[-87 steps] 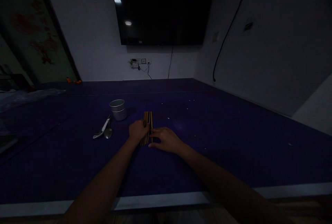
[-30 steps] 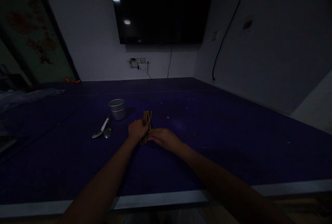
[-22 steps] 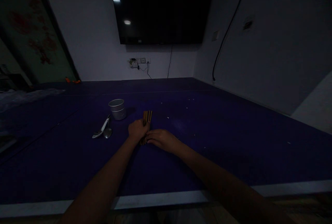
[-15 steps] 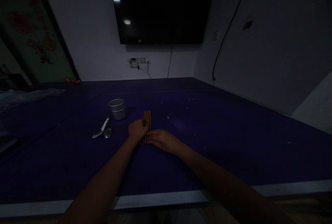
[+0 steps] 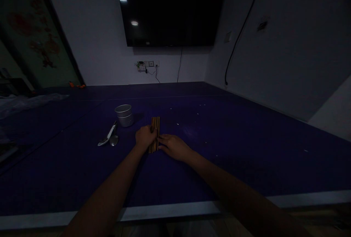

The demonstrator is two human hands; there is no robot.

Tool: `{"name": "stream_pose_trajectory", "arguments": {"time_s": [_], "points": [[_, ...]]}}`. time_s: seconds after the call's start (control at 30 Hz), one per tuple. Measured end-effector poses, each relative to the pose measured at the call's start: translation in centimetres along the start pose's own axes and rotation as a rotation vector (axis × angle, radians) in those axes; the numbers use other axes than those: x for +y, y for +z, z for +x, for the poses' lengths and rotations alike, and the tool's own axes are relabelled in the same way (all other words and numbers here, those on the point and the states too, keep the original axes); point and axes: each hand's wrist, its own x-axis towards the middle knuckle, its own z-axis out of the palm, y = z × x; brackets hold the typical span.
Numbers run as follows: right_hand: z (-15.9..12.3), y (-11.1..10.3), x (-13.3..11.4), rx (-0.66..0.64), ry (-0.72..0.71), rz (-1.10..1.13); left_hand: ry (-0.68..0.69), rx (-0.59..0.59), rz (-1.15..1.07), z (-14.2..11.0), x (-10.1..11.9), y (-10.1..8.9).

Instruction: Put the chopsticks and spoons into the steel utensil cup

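Several chopsticks [image 5: 155, 121] lie side by side on the dark blue tabletop, their ends pointing away from me. My left hand [image 5: 144, 136] is closed over their left side, its thumb across them. From the right, my right hand [image 5: 174, 146] reaches in with fingers stretched out, and its fingertips touch the right edge of the row. Both hands hide the middle of the chopsticks. To the left stands a silver metal cup [image 5: 124, 116]. Near it lie a white-handled utensil [image 5: 110, 134] and a metal spoon [image 5: 114, 140].
The blue tabletop [image 5: 246, 142] has a pale front edge [image 5: 170, 210] close to me. Small white scraps [image 5: 177, 124] dot its surface. Clear plastic wrap [image 5: 35, 101] lies at far left. A large television [image 5: 172, 10] hangs on the wall, above sockets with cables [image 5: 149, 64].
My right hand has shifted slightly right and up, its thumb and fingers now farther apart. My left hand stays on the chopsticks, nearly unmoved.
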Motion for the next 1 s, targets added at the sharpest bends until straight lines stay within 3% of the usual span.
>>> {"name": "stream_pose_trajectory", "arguments": {"time_s": [0.2,1.0], "points": [[0.0,0.07,0.04,0.0,-0.028,0.022,-0.028,-0.04,0.013,0.01,0.21,-0.23],[-0.27,-0.13,-0.09,0.017,0.004,0.06,0.011,-0.017,0.051,0.17,-0.06,0.19]]}}
